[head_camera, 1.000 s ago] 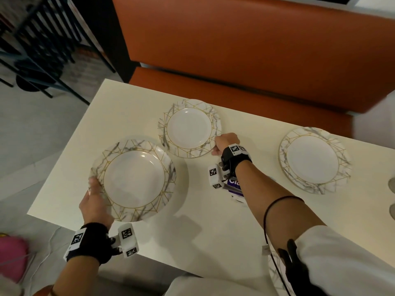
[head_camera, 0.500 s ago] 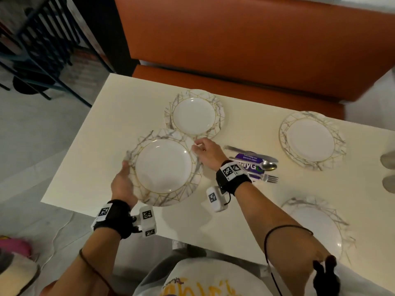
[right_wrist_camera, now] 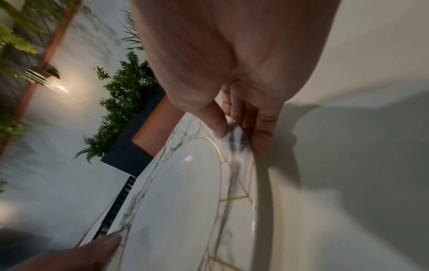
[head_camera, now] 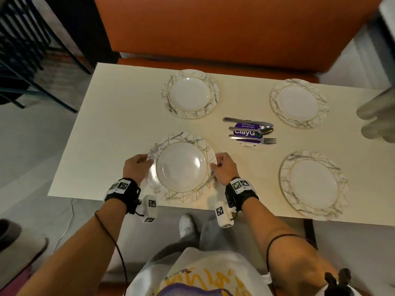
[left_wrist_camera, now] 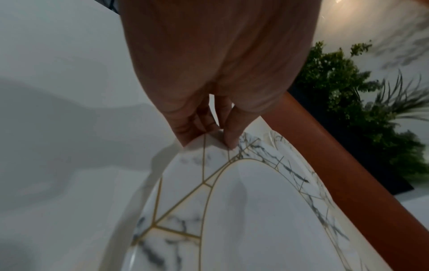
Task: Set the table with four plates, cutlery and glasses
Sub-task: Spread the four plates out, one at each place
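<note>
— While both hands sit at the table's near edge, what have they got?

— One round white plate with grey marbling and gold lines (head_camera: 181, 167), close to the near left corner of the cream rectangular table (head_camera: 119, 124). The left hand (head_camera: 135, 167) pinches its left rim, thumb on top and fingers (left_wrist_camera: 192, 126) curled under. The right hand (head_camera: 224, 167) pinches the right rim the same way, thumb over, fingers (right_wrist_camera: 260, 128) beneath.

— Is it flat on the table?

— Hard to tell; the wrist views show a shadow under the rim.

— What else is on the near side?

— A matching marbled plate at the near right (head_camera: 313, 183), lying flat, well apart from the held one.

— And farther out?

— In the middle, a purple round sticker with white lettering (head_camera: 248, 133) carries a steel knife (head_camera: 245, 121), a steel spoon (head_camera: 252, 129) and a steel fork (head_camera: 253, 139), side by side, handles pointing left. Beyond them, a third marbled plate at the far left (head_camera: 190, 94) and a fourth at the far right (head_camera: 298, 102). Behind the table runs an orange upholstered bench (head_camera: 213, 24).
</note>
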Available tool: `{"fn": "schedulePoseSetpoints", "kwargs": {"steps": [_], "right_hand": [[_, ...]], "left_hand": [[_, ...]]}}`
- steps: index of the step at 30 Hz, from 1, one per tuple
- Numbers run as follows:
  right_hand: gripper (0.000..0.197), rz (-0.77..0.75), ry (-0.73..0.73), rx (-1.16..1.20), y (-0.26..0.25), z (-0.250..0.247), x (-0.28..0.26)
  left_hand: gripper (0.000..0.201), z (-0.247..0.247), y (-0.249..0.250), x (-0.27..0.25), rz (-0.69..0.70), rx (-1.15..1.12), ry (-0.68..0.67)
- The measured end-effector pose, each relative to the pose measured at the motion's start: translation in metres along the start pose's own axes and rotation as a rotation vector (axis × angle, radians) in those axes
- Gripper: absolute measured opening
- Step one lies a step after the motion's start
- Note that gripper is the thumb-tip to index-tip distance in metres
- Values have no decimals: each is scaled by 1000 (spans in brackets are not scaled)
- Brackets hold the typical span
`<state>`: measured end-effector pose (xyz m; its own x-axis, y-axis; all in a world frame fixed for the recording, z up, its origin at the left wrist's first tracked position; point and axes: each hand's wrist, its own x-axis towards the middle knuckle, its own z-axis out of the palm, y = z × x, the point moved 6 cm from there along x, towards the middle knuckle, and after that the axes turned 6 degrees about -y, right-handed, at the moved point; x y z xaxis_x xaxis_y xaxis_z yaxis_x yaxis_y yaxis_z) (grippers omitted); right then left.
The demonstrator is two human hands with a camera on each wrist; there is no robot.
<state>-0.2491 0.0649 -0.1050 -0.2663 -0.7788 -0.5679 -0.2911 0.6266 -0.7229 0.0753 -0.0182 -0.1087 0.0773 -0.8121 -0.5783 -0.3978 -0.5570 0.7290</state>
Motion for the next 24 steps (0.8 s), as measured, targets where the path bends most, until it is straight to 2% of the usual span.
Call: {"fn": "schedulePoseSetpoints", "kwargs": {"steps": [14, 24], "right_hand": [[38, 54, 31, -151, 15, 3, -7], [34, 55, -24, -70, 21, 11, -8]], "left_hand": [[39, -3, -10, 6, 59, 24, -66], [39, -8, -18, 11, 60, 17, -27]]}}
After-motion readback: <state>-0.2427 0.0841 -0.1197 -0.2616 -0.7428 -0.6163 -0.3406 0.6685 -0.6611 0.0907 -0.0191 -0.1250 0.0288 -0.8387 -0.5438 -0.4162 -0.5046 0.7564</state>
